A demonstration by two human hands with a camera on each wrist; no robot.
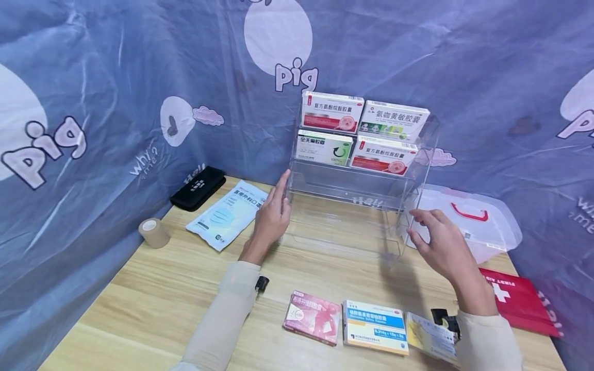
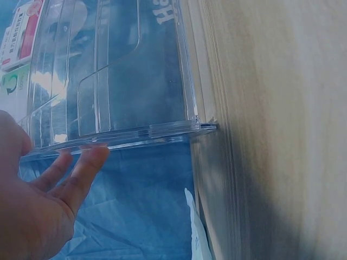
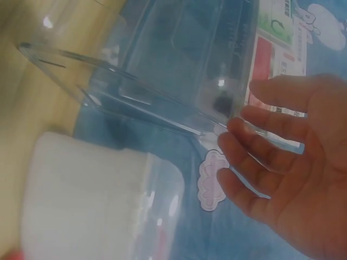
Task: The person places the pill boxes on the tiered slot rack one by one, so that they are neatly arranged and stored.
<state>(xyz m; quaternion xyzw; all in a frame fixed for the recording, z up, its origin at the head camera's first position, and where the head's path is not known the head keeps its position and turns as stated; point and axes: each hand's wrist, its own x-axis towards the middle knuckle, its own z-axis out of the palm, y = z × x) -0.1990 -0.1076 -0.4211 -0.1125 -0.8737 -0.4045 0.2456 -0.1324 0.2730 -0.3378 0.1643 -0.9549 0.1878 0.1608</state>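
Note:
A clear plastic display rack (image 1: 345, 200) stands on the table with medicine boxes on its upper two tiers. The top tier holds a red-and-white box (image 1: 331, 112) and a green-and-white box (image 1: 392, 122). Below them are another green-and-white box (image 1: 323, 148) and a second red-and-white box (image 1: 383, 156). My left hand (image 1: 273, 215) is at the rack's left side, its extended fingers (image 2: 89, 168) right at the side panel. On the opposite side, my right hand (image 1: 443, 245) has loosely bent, spread fingers (image 3: 265, 143) near the right panel and grips nothing.
Toward the front lie a pink box (image 1: 313, 318), a blue-and-white box (image 1: 375, 328) and a yellowish packet (image 1: 430, 337). On the right are a translucent case (image 1: 492, 221) and a red first aid pouch (image 1: 524, 301). Leftward are a mask packet (image 1: 227, 214), black case (image 1: 198, 189) and tan tape roll (image 1: 154, 234).

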